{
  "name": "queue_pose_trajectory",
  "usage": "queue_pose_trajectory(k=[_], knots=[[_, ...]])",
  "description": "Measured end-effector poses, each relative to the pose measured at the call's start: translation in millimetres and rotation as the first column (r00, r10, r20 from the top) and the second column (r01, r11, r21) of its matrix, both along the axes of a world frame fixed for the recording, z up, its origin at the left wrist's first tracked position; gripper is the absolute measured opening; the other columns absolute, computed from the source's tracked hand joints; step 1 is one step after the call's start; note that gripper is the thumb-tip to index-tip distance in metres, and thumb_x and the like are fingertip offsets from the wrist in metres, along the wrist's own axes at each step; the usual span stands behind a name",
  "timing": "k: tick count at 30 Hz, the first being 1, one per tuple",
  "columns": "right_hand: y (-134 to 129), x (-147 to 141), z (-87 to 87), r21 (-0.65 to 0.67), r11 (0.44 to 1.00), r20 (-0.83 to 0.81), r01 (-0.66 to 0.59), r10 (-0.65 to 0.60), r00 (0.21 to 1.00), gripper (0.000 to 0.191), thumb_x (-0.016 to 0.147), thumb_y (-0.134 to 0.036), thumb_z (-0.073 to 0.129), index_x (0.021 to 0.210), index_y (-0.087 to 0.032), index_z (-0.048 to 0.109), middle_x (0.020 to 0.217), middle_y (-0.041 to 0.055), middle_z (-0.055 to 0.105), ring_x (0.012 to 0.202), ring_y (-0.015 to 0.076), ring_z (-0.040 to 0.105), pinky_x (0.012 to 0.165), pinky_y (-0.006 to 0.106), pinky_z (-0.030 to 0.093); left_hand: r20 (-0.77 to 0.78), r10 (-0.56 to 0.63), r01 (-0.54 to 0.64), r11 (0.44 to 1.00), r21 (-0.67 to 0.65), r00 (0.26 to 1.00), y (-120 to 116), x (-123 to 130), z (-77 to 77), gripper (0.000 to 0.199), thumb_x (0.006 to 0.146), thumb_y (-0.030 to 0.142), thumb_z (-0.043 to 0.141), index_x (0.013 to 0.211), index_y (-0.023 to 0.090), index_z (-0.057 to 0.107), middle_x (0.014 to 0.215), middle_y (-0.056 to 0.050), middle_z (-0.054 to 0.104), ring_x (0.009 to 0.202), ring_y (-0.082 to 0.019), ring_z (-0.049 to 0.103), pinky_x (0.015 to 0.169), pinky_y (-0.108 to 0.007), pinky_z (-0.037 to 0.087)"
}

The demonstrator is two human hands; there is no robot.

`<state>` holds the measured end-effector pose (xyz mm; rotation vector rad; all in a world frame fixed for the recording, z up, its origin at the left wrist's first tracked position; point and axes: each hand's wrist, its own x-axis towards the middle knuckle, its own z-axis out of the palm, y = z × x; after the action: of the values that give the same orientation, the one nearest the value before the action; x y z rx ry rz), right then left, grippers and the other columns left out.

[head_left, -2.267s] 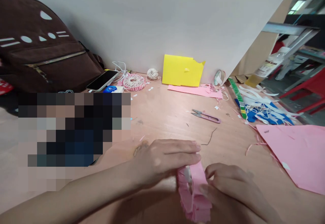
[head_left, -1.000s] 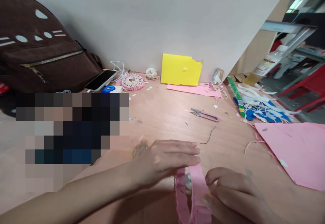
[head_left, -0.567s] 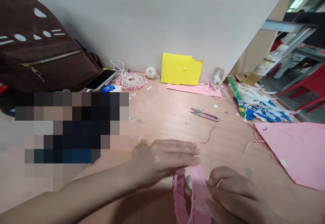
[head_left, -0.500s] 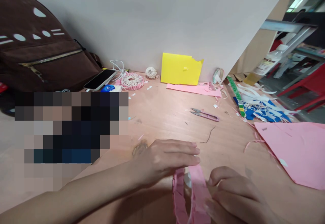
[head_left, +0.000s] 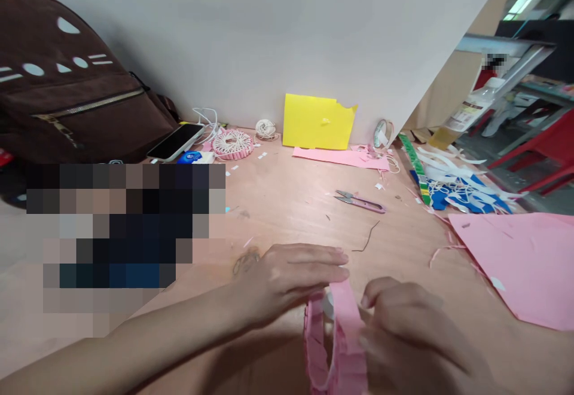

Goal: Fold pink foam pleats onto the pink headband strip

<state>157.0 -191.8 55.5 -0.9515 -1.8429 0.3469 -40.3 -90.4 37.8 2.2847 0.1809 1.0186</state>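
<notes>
A pink paper ring [head_left: 350, 323] with a pleated edge stands upright at the bottom middle, its lower part cut off by the frame. My left hand [head_left: 300, 269] lies over its far top end with fingers together, gripping it; the thumb is hidden. At the ring's right side is my right hand [head_left: 408, 323], fingers curled in and thumb side against the pink paper, partly smeared by motion. A small whitish piece [head_left: 329, 305] shows inside the ring.
Thread snips [head_left: 361, 201] lie beyond my hands. Farther back are a yellow card [head_left: 319, 121], a string-woven pink ring [head_left: 232, 144], a phone [head_left: 174, 142] and a tape roll [head_left: 383, 134]. Pink sheet [head_left: 520, 269] at right; brown backpack [head_left: 81, 84] at left.
My right hand has shifted slightly upward along the ring's right side, its fingers moving. The ring has tilted a little and my left hand keeps its hold.
</notes>
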Motion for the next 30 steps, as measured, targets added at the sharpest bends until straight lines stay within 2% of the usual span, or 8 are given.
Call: queue_pose_trajectory(k=[3, 5, 8, 11, 18, 25, 28, 30], knots=[[8.1, 0.3, 10.5, -0.018, 1.000, -0.067, -0.013, 0.012, 0.998, 0.028, 0.085, -0.014, 0.060, 0.109, -0.026, 0.065, 0.083, 0.0033, 0.065, 0.074, 0.0161, 0.064, 0.063, 0.029, 0.056, -0.021, 0.027, -0.027, 1.000, 0.009, 0.999, -0.8, -0.4, 0.7, 0.039, 0.086, 0.007, 0.058, 0.124, 0.018, 0.059, 0.125, -0.012, 0.064, 0.115, -0.015, 0.061, 0.097, -0.024, 0.050], [10.1, -3.2, 11.0, -0.067, 0.997, -0.140, 0.034, -0.043, 0.989, 0.030, 0.083, -0.007, 0.059, 0.106, -0.025, 0.066, 0.085, 0.0027, 0.064, 0.076, 0.0150, 0.063, 0.064, 0.028, 0.054, -0.048, 0.021, -0.020, 0.999, 0.028, 0.999, -0.3, -0.7, 2.3, 0.048, 0.088, 0.007, 0.056, 0.133, 0.023, 0.052, 0.132, -0.010, 0.059, 0.121, -0.016, 0.057, 0.102, -0.028, 0.047], [10.8, -8.9, 10.8, -0.150, 0.985, -0.231, 0.080, -0.114, 0.966, 0.024, 0.083, -0.008, 0.060, 0.096, -0.026, 0.068, 0.082, 0.0007, 0.064, 0.075, 0.0131, 0.062, 0.063, 0.025, 0.052, -0.073, 0.008, -0.004, 0.998, 0.060, 0.997, 1.1, 0.0, 5.3, 0.055, 0.090, 0.010, 0.053, 0.141, 0.027, 0.041, 0.138, -0.009, 0.052, 0.127, -0.018, 0.050, 0.109, -0.036, 0.041], [11.8, -10.2, 12.3, -0.162, 0.983, -0.288, 0.091, -0.135, 0.948, 0.021, 0.084, -0.010, 0.060, 0.093, -0.026, 0.070, 0.081, 0.0004, 0.065, 0.074, 0.0126, 0.062, 0.063, 0.024, 0.051, -0.072, 0.004, -0.001, 0.999, 0.049, 0.997, 0.5, 2.1, 7.4, 0.057, 0.093, 0.012, 0.045, 0.145, 0.029, 0.032, 0.145, -0.007, 0.043, 0.131, -0.017, 0.045, 0.110, -0.036, 0.039], [12.6, -5.7, 12.5, -0.103, 0.989, -0.292, 0.110, -0.136, 0.947, 0.021, 0.085, -0.010, 0.060, 0.094, -0.027, 0.069, 0.086, 0.0014, 0.065, 0.081, 0.0135, 0.062, 0.068, 0.025, 0.053, -0.060, 0.040, -0.051, 0.981, -0.190, 0.997, -10.6, 8.6, 11.2, 0.052, 0.096, 0.015, 0.041, 0.143, 0.037, 0.034, 0.146, 0.001, 0.041, 0.133, -0.015, 0.042, 0.114, -0.034, 0.033], [11.9, -8.0, 12.8, -0.064, 0.989, -0.322, 0.136, -0.149, 0.935, 0.018, 0.085, -0.012, 0.061, 0.091, -0.026, 0.070, 0.094, 0.0030, 0.067, 0.088, 0.0155, 0.065, 0.076, 0.029, 0.055, -0.065, 0.105, -0.123, 0.863, -0.490, 0.992, -15.4, 7.7, 15.2, 0.044, 0.096, 0.021, 0.041, 0.138, 0.034, 0.044, 0.144, 0.001, 0.046, 0.133, -0.018, 0.044, 0.116, -0.040, 0.027], [14.7, -9.0, 12.2, -0.081, 0.987, -0.337, 0.141, -0.160, 0.928, 0.016, 0.085, -0.015, 0.061, 0.090, -0.026, 0.072, 0.096, 0.0045, 0.069, 0.090, 0.0177, 0.066, 0.077, 0.031, 0.056, -0.038, 0.092, -0.096, 0.798, -0.595, 0.995, -15.8, 8.9, 11.9, 0.044, 0.094, 0.024, 0.044, 0.137, 0.033, 0.047, 0.147, 0.000, 0.041, 0.137, -0.020, 0.037, 0.118, -0.042, 0.023], [16.7, -9.8, 11.9, -0.090, 0.986, -0.352, 0.143, -0.166, 0.921, 0.016, 0.086, -0.015, 0.061, 0.089, -0.026, 0.072, 0.094, 0.0045, 0.069, 0.089, 0.0174, 0.066, 0.077, 0.031, 0.055, 0.034, 0.074, -0.031, 0.731, -0.681, 0.997, -14.9, 10.9, 9.0, 0.046, 0.093, 0.026, 0.045, 0.139, 0.034, 0.044, 0.148, -0.002, 0.040, 0.138, -0.022, 0.036, 0.115, -0.047, 0.026]])
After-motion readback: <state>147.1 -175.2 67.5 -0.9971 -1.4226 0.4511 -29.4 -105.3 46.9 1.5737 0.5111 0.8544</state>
